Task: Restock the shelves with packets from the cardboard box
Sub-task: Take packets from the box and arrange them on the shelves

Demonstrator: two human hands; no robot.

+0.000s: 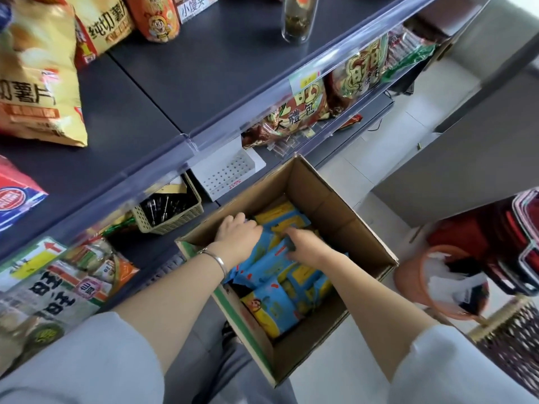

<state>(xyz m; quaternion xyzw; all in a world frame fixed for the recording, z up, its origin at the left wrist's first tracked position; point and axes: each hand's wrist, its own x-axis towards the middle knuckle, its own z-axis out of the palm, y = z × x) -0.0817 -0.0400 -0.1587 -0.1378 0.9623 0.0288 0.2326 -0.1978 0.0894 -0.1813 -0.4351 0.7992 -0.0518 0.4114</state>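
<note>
Reaching hands: 2, both inside the cardboard box point(329, 205), lower centre of the frame.
Left hand point(237, 234): fingers curled down among the packets point(271, 310); cannot tell if it holds one.
Right hand point(306, 246): fingers curled round a blue packet, holding it.
Packets: blue and yellow, piled in the box.
Shelves point(204, 68): upper left, carrying snack bags point(35, 68).
</note>
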